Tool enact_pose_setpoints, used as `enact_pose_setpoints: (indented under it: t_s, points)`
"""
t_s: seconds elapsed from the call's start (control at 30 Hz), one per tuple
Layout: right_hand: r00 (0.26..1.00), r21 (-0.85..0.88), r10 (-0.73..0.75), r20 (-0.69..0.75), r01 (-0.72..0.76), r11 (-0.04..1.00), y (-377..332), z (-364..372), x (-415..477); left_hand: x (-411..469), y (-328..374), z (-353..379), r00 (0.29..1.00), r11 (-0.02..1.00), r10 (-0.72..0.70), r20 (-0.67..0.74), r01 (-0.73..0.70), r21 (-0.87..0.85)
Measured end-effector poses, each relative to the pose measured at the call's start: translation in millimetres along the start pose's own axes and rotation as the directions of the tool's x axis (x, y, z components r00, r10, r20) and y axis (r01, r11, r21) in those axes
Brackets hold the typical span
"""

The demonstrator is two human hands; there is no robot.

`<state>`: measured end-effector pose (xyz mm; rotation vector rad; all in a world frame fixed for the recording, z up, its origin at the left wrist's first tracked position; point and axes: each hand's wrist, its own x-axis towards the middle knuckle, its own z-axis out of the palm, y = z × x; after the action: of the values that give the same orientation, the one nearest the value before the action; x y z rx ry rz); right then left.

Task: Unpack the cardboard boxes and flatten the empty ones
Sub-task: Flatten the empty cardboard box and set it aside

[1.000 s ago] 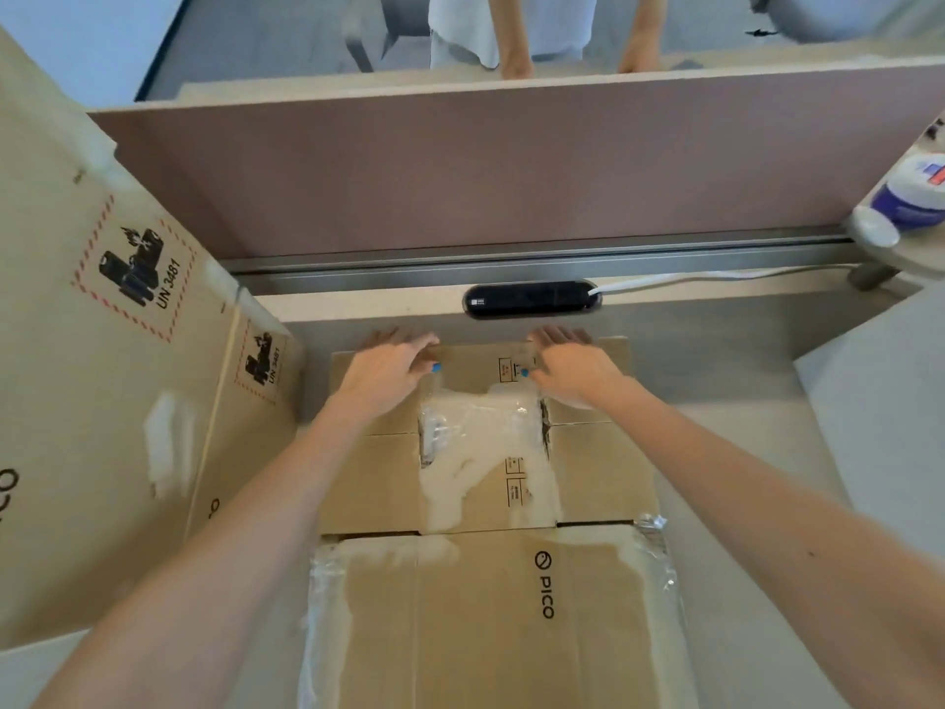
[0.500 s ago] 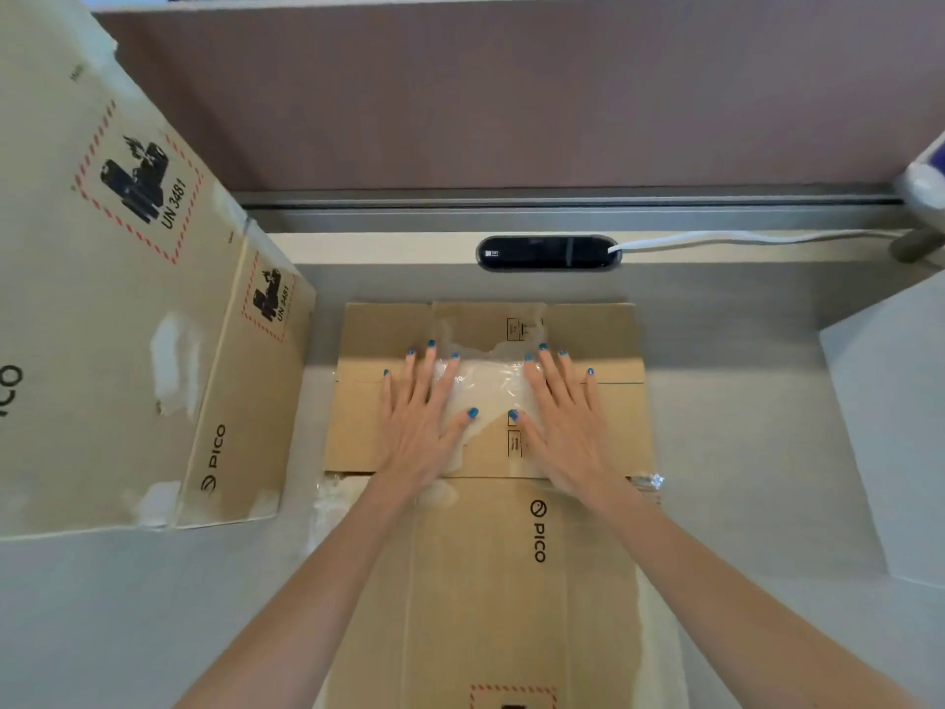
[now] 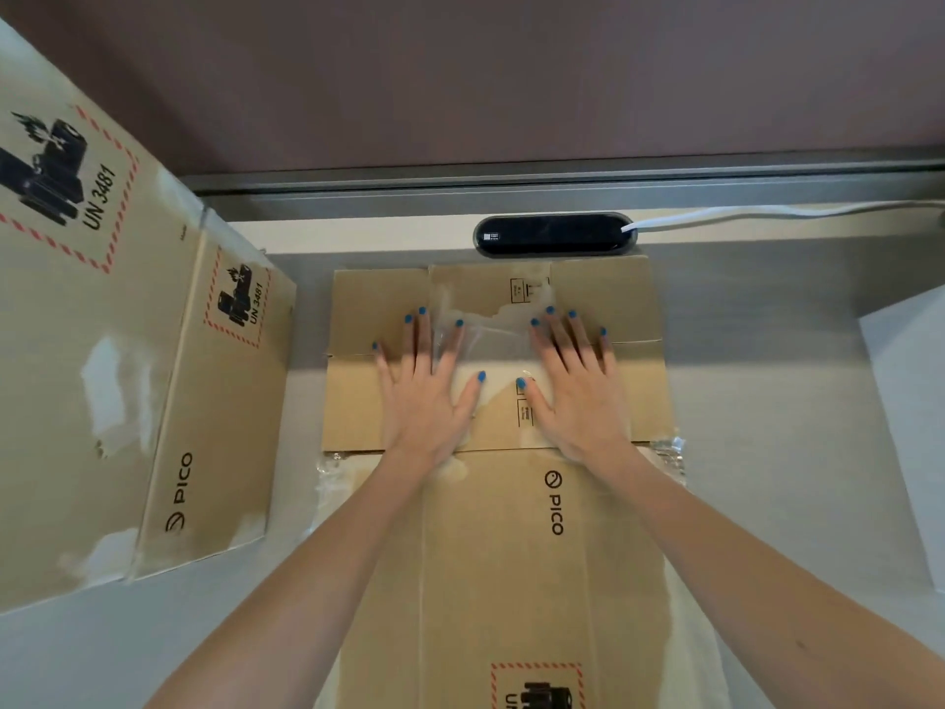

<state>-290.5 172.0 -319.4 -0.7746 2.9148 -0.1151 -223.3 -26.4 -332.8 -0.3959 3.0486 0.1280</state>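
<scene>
At the far edge of the tabletop (image 3: 767, 401), your left hand (image 3: 424, 396) and right hand (image 3: 578, 396) pressed, flat and spread, on the flattened brown cardboard box (image 3: 639, 396), whose taped flaps (image 3: 378, 304) could rebound.

Matt brown cardboard box (image 3: 491, 555) bearing glossy, crinkled clear tape (image 3: 491, 345), on a smooth pale desk (image 3: 767, 401) beside a shiny black plastic socket strip (image 3: 555, 235).

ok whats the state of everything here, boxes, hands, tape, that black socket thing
box under the hands: flattened, end flaps folded down
left hand: open, fingers spread, pressing the end flaps
right hand: open, fingers spread, pressing the end flaps
clear tape: torn, partly peeled, between the hands
box at left: flattened, no hand on it
black socket unit: white cable plugged in
</scene>
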Motion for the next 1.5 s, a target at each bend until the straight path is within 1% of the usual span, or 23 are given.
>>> enact_pose_setpoints:
  t_s: [0.2, 0.33, 0.4, 0.5, 0.63, 0.77, 0.83, 0.97, 1.07, 1.27, 1.33, 1.4, 1.47, 1.5]
  points:
    - [1.0, -0.013, 0.015, 0.019, -0.015, 1.0, -3, -5, 5, 4, 0, -6, 1.0, 1.0, -0.011, 0.021, 0.01, 0.007]
    - [0.996, 0.003, 0.016, 0.09, -0.016, 1.0, -3, -13, 8, 8, 0, -20, 0.99, 0.998, 0.018, 0.141, -0.008, -0.068]
    - [0.99, -0.027, 0.02, 0.142, -0.016, 0.999, -5, -23, 11, 1, 1, -30, 0.987, 0.993, 0.009, 0.163, 0.01, -0.114]
    - [0.991, -0.052, 0.008, 0.134, -0.001, 0.999, -10, -36, -2, -25, 4, -38, 0.986, 0.991, -0.003, 0.167, 0.025, -0.13]
    - [0.993, -0.003, -0.015, 0.113, 0.015, 1.0, -18, -33, -49, -70, 8, -32, 0.996, 0.971, 0.015, 0.083, 0.005, -0.237]
    - [0.999, 0.103, -0.007, 0.037, 0.003, 0.995, -26, -19, -96, -110, 7, -23, 1.0, 0.974, -0.01, 0.022, 0.015, -0.224]
    - [1.0, 0.105, 0.014, 0.015, -0.015, 0.994, -30, -11, -118, -130, 6, -21, 1.0, 0.979, -0.028, 0.005, 0.028, -0.202]
    - [0.999, 0.129, 0.039, 0.033, -0.043, 0.991, -39, 0, -149, -159, 1, -8, 0.998, 0.991, -0.032, 0.054, 0.038, -0.129]
    - [0.998, 0.082, 0.04, 0.038, -0.043, 0.996, -38, 11, -154, -164, 0, 2, 0.996, 0.997, -0.039, 0.082, 0.044, -0.056]
    - [0.999, 0.049, 0.048, -0.002, -0.048, 0.998, -39, 19, -153, -165, 2, 6, 0.998, 0.999, -0.042, 0.053, 0.042, -0.008]
    - [0.999, 0.033, 0.05, 0.007, -0.05, 0.998, -41, 19, -153, -166, 2, 5, 0.996, 0.999, -0.05, 0.071, 0.05, 0.002]
    - [0.999, 0.017, 0.052, 0.018, -0.052, 0.999, -42, 17, -152, -162, 1, 0, 0.991, 0.999, -0.051, 0.121, 0.052, 0.001]
    - [0.998, 0.026, 0.037, 0.053, -0.038, 0.999, -41, 12, -150, -158, 0, -7, 0.98, 0.998, -0.036, 0.194, 0.046, -0.047]
    - [0.997, 0.036, 0.029, 0.075, -0.032, 0.999, -40, 9, -149, -160, -1, -9, 0.978, 0.996, -0.028, 0.206, 0.045, -0.082]
